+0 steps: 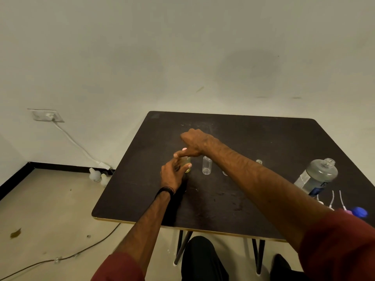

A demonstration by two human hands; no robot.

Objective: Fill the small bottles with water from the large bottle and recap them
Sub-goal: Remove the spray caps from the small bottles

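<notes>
While your left hand curls its fingers round the small yellowish bottle standing on the dark table, your right hand reaches across from the right and sits over that bottle's top, thumb and forefinger pinched on a pale pink cap at its mouth. How far the cap is seated you cannot tell from this view.

Take that held bottle as your landmark. Just to its right stands an open clear bottle, upright and apart from it. Further right, mostly hidden behind your right forearm, the neck of a third small bottle shows. Well to the right, near the table's edge, the large bottle stands uncapped with water inside and a blue label low down. Nearer you than the large bottle lie thin white dip tubes and a blue cap, beside your red sleeve.

Left of the held bottle and off the table, two white bottles sit on the floor by the wall, under a white cable.
</notes>
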